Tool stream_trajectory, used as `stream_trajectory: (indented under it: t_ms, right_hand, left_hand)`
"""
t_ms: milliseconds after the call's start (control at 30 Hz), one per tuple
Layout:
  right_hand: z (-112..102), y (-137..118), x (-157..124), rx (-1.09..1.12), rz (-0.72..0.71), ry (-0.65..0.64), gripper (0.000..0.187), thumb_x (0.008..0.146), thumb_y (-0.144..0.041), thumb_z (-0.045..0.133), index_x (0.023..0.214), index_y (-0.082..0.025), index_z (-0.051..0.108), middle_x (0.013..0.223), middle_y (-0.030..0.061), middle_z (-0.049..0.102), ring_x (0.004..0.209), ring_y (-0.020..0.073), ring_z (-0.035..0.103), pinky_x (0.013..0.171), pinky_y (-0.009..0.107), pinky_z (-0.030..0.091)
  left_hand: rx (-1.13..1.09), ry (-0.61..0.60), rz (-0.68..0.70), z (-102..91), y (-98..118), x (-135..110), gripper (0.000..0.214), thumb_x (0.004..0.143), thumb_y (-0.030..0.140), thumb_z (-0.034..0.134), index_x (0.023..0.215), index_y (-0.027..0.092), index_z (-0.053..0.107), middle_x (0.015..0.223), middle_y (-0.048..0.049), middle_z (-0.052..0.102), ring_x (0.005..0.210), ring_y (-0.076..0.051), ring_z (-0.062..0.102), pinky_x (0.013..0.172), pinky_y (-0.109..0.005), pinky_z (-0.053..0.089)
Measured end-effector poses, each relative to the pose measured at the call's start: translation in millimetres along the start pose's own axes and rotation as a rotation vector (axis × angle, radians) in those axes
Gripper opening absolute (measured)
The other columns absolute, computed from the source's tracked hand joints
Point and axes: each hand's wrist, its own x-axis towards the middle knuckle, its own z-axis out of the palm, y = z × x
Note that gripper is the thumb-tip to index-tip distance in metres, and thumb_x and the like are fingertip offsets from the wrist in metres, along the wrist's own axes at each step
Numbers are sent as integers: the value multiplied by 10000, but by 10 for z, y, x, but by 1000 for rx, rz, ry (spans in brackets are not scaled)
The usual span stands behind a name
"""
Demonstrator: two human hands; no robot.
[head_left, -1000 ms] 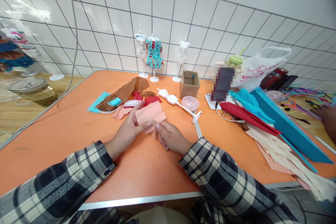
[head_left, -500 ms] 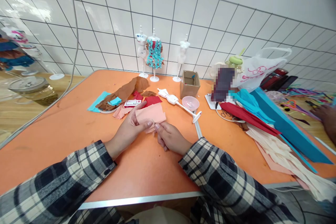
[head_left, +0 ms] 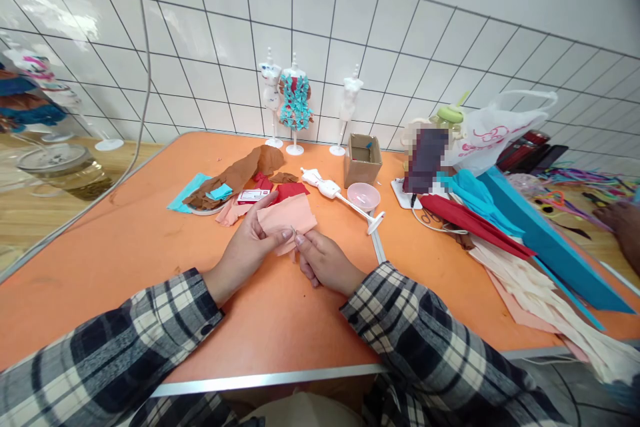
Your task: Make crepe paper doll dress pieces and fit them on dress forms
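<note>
My left hand (head_left: 249, 248) pinches the near edge of a peach-pink piece of fabric (head_left: 290, 217) over the orange table (head_left: 125, 247). My right hand (head_left: 324, 260) is closed beside it, its thumb and forefinger pinched at the same fabric edge on something thin like a needle, too small to make out. Both fingertips nearly touch. Just beyond the fabric lie a red scrap (head_left: 291, 191), a small red-and-white box (head_left: 251, 197) and a white doll mannequin (head_left: 327, 188) lying on its side.
Three small mannequins (head_left: 294, 101) stand at the tiled wall, one dressed in teal ruffles. A cardboard box (head_left: 362, 159) and pink bowl (head_left: 363, 196) sit behind. Brown and teal scraps (head_left: 220, 187) lie left; red, teal and cream fabric strips (head_left: 505, 233) right. Another person's hand (head_left: 623, 223) shows far right.
My right hand has shifted slightly left, closing up to my left hand's fingertips at the fabric edge. The camera tilted a little; nothing else moved.
</note>
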Motion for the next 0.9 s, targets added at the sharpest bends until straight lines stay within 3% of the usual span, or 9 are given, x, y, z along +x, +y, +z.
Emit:
stream_trajectory:
  t_ms: [200, 400, 567, 633, 733, 900]
  right_hand:
    - [5, -19, -2, -7, 31, 9, 339, 979, -483, 375, 806, -201, 449, 452, -98, 430, 328, 69, 385, 333, 173, 316]
    - [-77, 11, 4, -174, -56, 49, 341, 980, -460, 399, 759, -206, 453, 488, -69, 457, 393, 77, 421, 411, 193, 338]
    - [-112, 35, 12, -247, -72, 29, 369, 977, -486, 395, 740, -211, 461, 503, -52, 467, 438, 95, 443, 450, 208, 339]
    - [-104, 46, 11, -250, -67, 31, 354, 976, -484, 401, 762, -211, 471, 520, -49, 481, 456, 100, 457, 461, 210, 343]
    - [-87, 46, 4, -244, -56, 49, 326, 978, -470, 403, 809, -208, 496, 533, -49, 490, 456, 99, 457, 461, 210, 342]
    - [-62, 15, -11, -173, -49, 8, 286, 984, -448, 399, 854, -208, 484, 525, -62, 489, 431, 89, 454, 440, 200, 354]
  left_hand:
    - [5, 8, -16, -9, -34, 3, 862, 718, 365, 797, 1451, 242, 359, 1213, -80, 627, 985, -230, 634, 837, -331, 509]
    - [-54, -121, -67, -32, 1, 19, 740, 763, 399, 746, 1412, 229, 434, 1230, -99, 641, 1088, -273, 611, 904, -377, 502]
    - [140, 17, 39, -47, 109, 30, 738, 682, 366, 800, 1353, 246, 519, 1321, -89, 585, 1137, -302, 577, 854, -359, 529]
    - [168, 36, 50, -61, 109, 37, 749, 653, 336, 816, 1340, 248, 532, 1235, -87, 630, 1029, -277, 625, 771, -329, 542]
    - [78, -15, -8, -79, 58, 47, 789, 685, 308, 785, 1396, 220, 456, 936, -50, 704, 784, -210, 662, 675, -301, 528]
    - [-95, -42, -81, -80, -41, 42, 818, 685, 271, 784, 1416, 226, 419, 792, 8, 694, 721, -173, 653, 678, -271, 493]
